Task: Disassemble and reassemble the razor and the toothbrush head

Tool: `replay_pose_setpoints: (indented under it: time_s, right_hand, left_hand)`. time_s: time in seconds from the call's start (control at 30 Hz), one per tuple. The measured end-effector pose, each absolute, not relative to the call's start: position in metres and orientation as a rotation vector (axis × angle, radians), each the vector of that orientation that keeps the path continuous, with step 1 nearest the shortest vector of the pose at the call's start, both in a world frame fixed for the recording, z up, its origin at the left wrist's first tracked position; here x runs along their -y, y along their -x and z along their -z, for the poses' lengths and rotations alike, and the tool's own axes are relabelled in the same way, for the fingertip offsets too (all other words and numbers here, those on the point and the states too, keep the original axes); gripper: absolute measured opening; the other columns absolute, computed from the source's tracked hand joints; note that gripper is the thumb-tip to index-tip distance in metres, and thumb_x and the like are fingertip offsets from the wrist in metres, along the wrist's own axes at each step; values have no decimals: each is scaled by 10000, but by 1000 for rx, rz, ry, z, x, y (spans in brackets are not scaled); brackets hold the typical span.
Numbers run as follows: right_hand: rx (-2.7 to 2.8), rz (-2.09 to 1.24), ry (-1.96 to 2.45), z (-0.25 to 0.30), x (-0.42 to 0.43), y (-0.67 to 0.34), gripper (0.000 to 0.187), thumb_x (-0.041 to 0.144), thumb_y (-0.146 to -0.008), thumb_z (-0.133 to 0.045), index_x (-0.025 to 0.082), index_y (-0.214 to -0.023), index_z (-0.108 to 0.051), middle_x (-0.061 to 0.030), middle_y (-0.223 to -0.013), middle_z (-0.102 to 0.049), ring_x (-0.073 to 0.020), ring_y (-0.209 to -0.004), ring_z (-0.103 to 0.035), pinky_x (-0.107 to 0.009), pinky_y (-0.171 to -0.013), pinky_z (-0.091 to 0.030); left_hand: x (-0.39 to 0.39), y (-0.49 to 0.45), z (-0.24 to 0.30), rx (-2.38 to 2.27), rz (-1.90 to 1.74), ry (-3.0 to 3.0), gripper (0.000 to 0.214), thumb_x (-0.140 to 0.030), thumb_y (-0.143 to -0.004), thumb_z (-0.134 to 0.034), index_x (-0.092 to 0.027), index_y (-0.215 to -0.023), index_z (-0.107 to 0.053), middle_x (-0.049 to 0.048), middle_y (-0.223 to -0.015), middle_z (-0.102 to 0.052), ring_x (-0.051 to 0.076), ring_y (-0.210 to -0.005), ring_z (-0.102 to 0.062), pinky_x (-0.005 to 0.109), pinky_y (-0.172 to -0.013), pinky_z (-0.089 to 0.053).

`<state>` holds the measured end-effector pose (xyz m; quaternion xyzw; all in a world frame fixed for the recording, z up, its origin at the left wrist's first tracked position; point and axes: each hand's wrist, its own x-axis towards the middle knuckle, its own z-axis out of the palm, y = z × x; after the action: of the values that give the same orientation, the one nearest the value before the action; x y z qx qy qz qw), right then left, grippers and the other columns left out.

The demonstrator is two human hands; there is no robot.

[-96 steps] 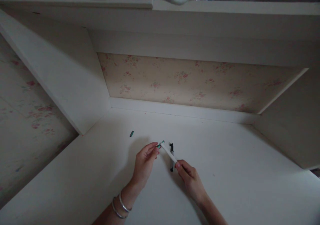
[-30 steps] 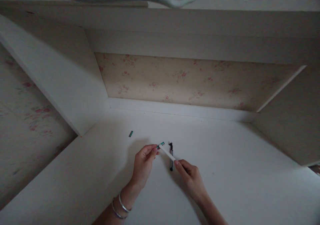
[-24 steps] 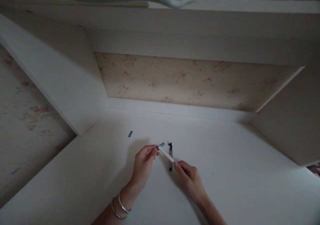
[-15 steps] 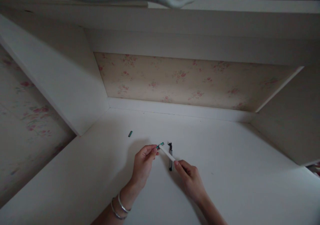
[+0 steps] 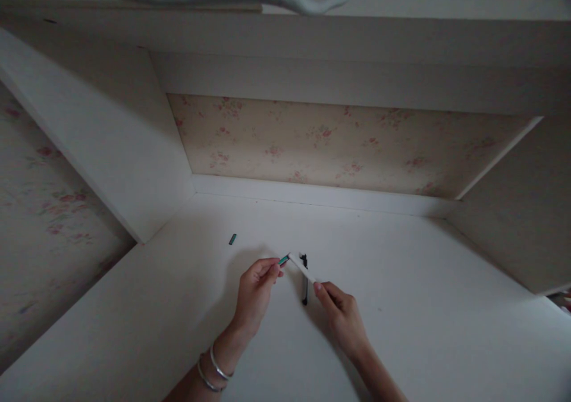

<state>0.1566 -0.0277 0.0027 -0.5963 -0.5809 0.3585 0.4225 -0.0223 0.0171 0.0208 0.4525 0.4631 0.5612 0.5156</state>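
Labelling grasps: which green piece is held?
The green piece in the left hand, by the white stick; the other piece lies alone on the desk, farther left.

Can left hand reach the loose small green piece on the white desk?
Likely yes: only white desk between left hand and small green piece; but fingers pinch another green bit.

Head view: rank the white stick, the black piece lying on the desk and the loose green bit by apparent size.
1-2. white stick and black piece: about alike in length; the stick's end is hidden in the right hand, so no ranking.
3. green bit: plainly smallest.
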Motion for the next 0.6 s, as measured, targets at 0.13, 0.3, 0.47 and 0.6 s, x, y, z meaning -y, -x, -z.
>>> replay_pose_setpoints:
  time_s: [0.13,0.3,0.47,0.6]
  right_hand:
    - [1501,-923,1472,-1,27,-155,400,475,-885,-451,162,-649,-533,48,-555,-312,-99,-519,-301,-228,-472,-217]
    - [1521,-839,1505,2,30,-156,402,474,-893,-446,160,-666,-554,53,-543,-321,-96,-506,-315,-225,-475,-226]
    - [1625,-802,1484,2,33,-154,387,457,-899,-447,157,-703,-593,51,-533,-364,-98,-494,-346,-225,-477,-245]
    - [1596,-776,1522,-2,32,-153,412,474,-900,-434,155,-705,-605,47,-519,-376,-103,-487,-358,-225,-469,-252]
  left_hand:
    - [-16,21,-23,-1123,-1336,-1081,227,-327,-759,-655,-154,-904,-672,76,-837,-724,168,-737,-640,262,-666,-457]
    - [-16,21,-23,-1127,-1340,-1058,232,-318,-764,-652,-160,-933,-659,66,-838,-722,158,-732,-638,256,-676,-460]
    - [-17,21,-23,-1111,-1337,-1066,210,-284,-756,-654,-162,-926,-668,67,-871,-721,161,-766,-639,258,-703,-465]
    - [-16,22,-22,-1110,-1343,-1062,222,-297,-747,-662,-165,-925,-679,71,-877,-726,165,-763,-643,267,-711,-470]
